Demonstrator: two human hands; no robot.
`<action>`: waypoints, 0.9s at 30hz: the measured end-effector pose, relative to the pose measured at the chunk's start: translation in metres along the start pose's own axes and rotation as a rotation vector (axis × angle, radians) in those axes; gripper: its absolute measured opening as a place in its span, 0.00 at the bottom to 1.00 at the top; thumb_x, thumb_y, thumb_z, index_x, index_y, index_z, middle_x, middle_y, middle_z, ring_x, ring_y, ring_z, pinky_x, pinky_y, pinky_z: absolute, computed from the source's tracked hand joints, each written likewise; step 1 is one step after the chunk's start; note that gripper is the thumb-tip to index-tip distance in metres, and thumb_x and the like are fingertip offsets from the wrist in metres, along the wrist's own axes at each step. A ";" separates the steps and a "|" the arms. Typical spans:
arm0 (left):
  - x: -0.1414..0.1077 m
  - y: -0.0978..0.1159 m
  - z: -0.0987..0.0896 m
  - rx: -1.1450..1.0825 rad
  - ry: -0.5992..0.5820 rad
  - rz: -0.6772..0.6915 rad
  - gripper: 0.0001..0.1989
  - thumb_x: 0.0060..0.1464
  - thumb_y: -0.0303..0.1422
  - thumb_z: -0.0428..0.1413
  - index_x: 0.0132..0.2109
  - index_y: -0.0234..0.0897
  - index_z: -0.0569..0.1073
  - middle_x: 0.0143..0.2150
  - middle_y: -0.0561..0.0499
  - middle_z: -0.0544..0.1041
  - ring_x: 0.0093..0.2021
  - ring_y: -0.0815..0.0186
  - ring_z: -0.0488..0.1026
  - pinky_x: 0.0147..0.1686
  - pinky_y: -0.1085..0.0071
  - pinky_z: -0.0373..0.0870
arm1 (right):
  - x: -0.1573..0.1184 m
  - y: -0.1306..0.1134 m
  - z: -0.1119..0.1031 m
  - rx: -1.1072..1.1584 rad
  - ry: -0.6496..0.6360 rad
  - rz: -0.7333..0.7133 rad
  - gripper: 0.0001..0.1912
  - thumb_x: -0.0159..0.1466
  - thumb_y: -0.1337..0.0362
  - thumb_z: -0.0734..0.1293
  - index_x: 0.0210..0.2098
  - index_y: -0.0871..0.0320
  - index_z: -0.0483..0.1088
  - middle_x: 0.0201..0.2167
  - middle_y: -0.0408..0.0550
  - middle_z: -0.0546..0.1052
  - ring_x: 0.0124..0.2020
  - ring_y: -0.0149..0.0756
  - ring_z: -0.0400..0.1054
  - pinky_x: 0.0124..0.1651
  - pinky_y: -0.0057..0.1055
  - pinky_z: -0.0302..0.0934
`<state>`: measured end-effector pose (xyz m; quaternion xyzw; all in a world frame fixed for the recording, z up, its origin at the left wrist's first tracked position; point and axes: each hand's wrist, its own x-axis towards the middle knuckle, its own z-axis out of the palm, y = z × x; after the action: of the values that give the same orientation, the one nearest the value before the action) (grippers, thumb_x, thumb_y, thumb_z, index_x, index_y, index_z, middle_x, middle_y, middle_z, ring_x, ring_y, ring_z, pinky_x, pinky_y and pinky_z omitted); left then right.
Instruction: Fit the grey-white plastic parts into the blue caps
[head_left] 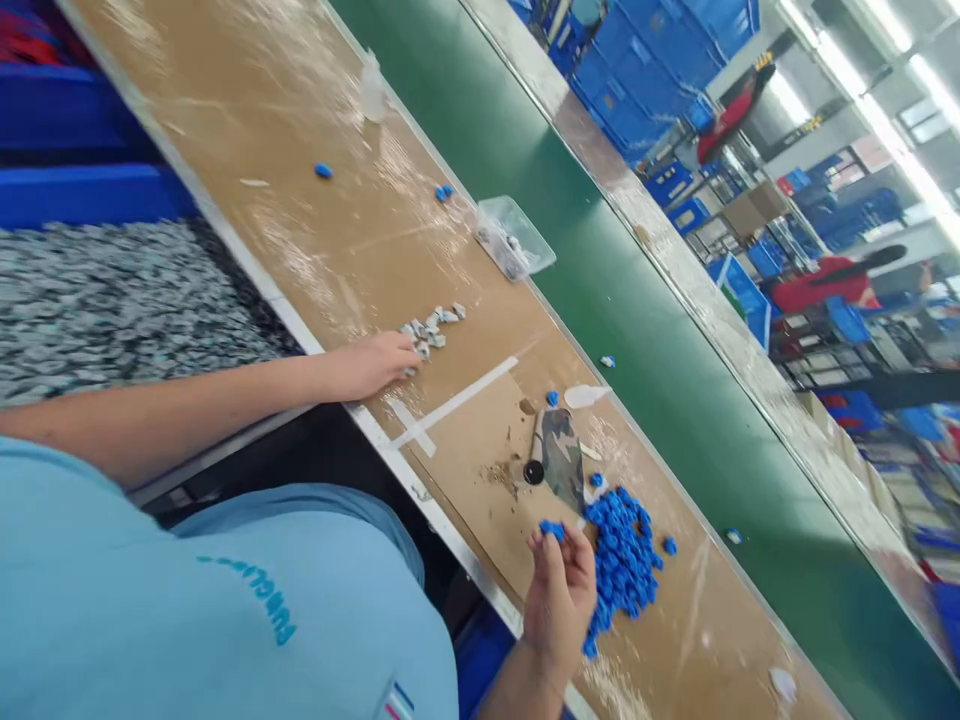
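My left hand point(373, 366) reaches across the table edge, its fingertips at a small cluster of grey-white parts point(431, 330). The fingers are bent together there, and whether a part is between them is too small to tell. Lower right, my right hand point(561, 590) pinches a small blue part point(553, 530) between thumb and fingers. Just beside that hand lies a large pile of blue parts point(622, 555). Above it are a camouflage-patterned object point(561, 460) and a round black piece point(533, 472) on a brown board point(480, 500).
A clear plastic box point(517, 235) with parts sits at the table's far edge, beside a green conveyor belt point(570, 220). A translucent bottle point(373, 90) stands farther up. A blue bin point(82, 195) of grey parts is at left. People in red are across the belt.
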<state>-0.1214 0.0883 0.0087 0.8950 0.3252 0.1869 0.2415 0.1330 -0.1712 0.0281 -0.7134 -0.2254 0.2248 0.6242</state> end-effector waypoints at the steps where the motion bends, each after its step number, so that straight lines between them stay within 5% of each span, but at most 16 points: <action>1: -0.001 -0.001 0.004 -0.009 0.008 0.009 0.09 0.53 0.29 0.51 0.36 0.37 0.76 0.36 0.46 0.73 0.39 0.62 0.69 0.42 0.69 0.66 | 0.001 -0.002 0.006 0.022 -0.023 0.016 0.19 0.49 0.55 0.73 0.36 0.56 0.69 0.26 0.43 0.77 0.27 0.35 0.74 0.34 0.34 0.71; 6: -0.002 0.027 0.018 -0.291 0.033 0.092 0.11 0.56 0.34 0.49 0.40 0.38 0.75 0.40 0.47 0.73 0.41 0.64 0.70 0.44 0.71 0.67 | 0.003 -0.002 0.019 0.074 -0.097 0.072 0.17 0.52 0.56 0.72 0.38 0.56 0.70 0.29 0.44 0.76 0.30 0.33 0.73 0.36 0.34 0.70; 11: 0.015 0.085 0.047 -0.787 -0.115 0.102 0.09 0.53 0.33 0.54 0.38 0.34 0.76 0.36 0.47 0.75 0.38 0.68 0.72 0.40 0.73 0.68 | 0.002 -0.005 0.024 0.076 -0.093 0.049 0.16 0.52 0.57 0.71 0.39 0.56 0.70 0.31 0.45 0.76 0.33 0.34 0.72 0.38 0.36 0.70; 14: 0.025 0.105 0.068 -1.083 -0.216 -0.013 0.10 0.47 0.33 0.59 0.38 0.33 0.74 0.34 0.50 0.74 0.35 0.69 0.71 0.37 0.73 0.68 | 0.005 -0.006 0.022 0.010 -0.076 0.011 0.16 0.53 0.57 0.71 0.39 0.58 0.71 0.32 0.47 0.76 0.34 0.34 0.72 0.40 0.37 0.69; 19: 0.028 0.113 0.087 -1.354 -0.329 -0.212 0.15 0.37 0.31 0.65 0.33 0.32 0.71 0.28 0.55 0.72 0.29 0.73 0.68 0.31 0.76 0.67 | 0.011 -0.002 0.015 -0.114 -0.086 -0.029 0.16 0.53 0.59 0.71 0.39 0.59 0.71 0.33 0.48 0.77 0.34 0.33 0.72 0.38 0.33 0.68; 27: 0.027 0.111 0.088 -1.401 -0.414 -0.254 0.16 0.41 0.33 0.65 0.39 0.31 0.75 0.27 0.53 0.74 0.29 0.72 0.70 0.35 0.73 0.68 | 0.020 -0.013 0.015 -0.452 -0.114 -0.263 0.16 0.59 0.58 0.66 0.44 0.60 0.71 0.38 0.52 0.77 0.39 0.36 0.71 0.44 0.36 0.67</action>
<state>-0.0041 0.0046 0.0030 0.5034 0.1786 0.1485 0.8323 0.1392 -0.1460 0.0385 -0.7855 -0.3954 0.1255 0.4593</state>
